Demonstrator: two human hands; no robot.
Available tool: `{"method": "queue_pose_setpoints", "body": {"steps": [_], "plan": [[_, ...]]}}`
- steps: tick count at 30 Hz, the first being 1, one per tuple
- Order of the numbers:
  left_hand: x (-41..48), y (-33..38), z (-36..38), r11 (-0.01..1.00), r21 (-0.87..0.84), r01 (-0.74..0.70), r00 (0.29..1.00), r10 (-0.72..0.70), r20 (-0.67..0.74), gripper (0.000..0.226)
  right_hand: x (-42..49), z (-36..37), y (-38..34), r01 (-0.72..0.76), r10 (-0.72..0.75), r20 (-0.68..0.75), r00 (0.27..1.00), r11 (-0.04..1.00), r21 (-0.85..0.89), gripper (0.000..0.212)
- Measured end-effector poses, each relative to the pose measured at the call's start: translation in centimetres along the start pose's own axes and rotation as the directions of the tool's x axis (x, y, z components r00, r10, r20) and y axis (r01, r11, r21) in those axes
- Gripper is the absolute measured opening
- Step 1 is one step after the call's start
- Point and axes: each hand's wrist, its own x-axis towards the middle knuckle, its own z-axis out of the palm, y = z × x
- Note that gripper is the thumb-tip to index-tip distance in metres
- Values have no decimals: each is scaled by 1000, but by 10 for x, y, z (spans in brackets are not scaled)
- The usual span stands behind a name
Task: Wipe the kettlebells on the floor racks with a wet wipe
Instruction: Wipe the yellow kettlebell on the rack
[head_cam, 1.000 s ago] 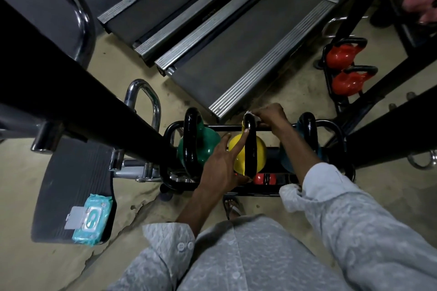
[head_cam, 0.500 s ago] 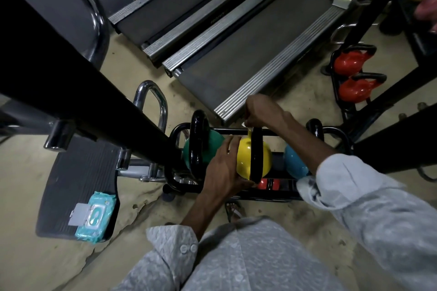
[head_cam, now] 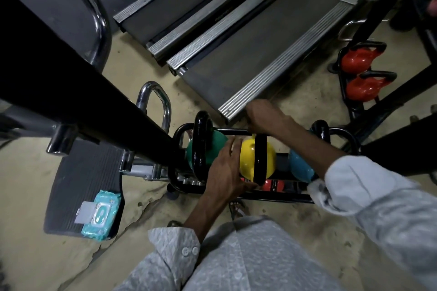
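A low black floor rack (head_cam: pixel 283 197) holds a green kettlebell (head_cam: pixel 214 149), a yellow kettlebell (head_cam: pixel 247 159) and a blue kettlebell (head_cam: pixel 300 166), all with black handles. A small red weight (head_cam: pixel 269 184) lies on the rack's lower level. My left hand (head_cam: pixel 225 172) rests with nearly straight fingers against the left side of the yellow kettlebell. My right hand (head_cam: pixel 264 116) is curled at the far end of that kettlebell's handle, over the rack's back bar. The wet wipe is almost wholly hidden inside its fingers.
A pack of wet wipes (head_cam: pixel 100 215) lies on a grey footplate (head_cam: pixel 82 184) at the left. A thick black machine beam (head_cam: pixel 94 92) crosses above the rack's left end. Two treadmill decks (head_cam: pixel 260 42) lie just behind. Two red kettlebells (head_cam: pixel 357 59) sit on another rack at right.
My right hand has moved from the top of the yellow kettlebell's handle to its far end. My left hand stays against the bell's left side.
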Motion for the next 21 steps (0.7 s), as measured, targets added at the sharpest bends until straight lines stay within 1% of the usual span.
{"method": "queue_pose_setpoints", "body": {"steps": [3,4,5,7,9,12,14,15,18,21], "plan": [[0,-1,0,1000,-1,-18,1000,18,-4,133,28,2,19,-101,86,133,987,989,109,37],[-1,0,0,1000,1,-19,1000,19,-4,133,33,6,28,-131,102,167,981,975,178,35],[-1,1,-1,1000,3,-19,1000,19,-6,133,37,13,38,-173,120,192,974,942,288,32],[0,2,-2,1000,0,-29,999,29,-13,131,37,29,58,-282,190,219,957,791,544,23],[0,4,-4,999,-7,-32,999,32,-14,131,29,46,70,-322,254,206,945,621,714,15],[1,6,-5,999,-6,-50,999,49,-17,128,7,65,69,-287,365,132,922,411,865,16],[2,6,-4,998,2,-61,998,61,-9,128,-9,73,62,-227,460,67,886,303,926,19],[2,6,-4,998,7,-64,998,64,-3,128,-16,78,58,-186,500,21,866,283,941,19],[4,5,-5,997,11,-78,997,78,15,127,-40,87,44,-74,570,-114,814,295,952,14],[7,5,-5,997,5,-78,997,78,17,127,-66,91,25,-34,618,-188,763,329,944,9]]}}
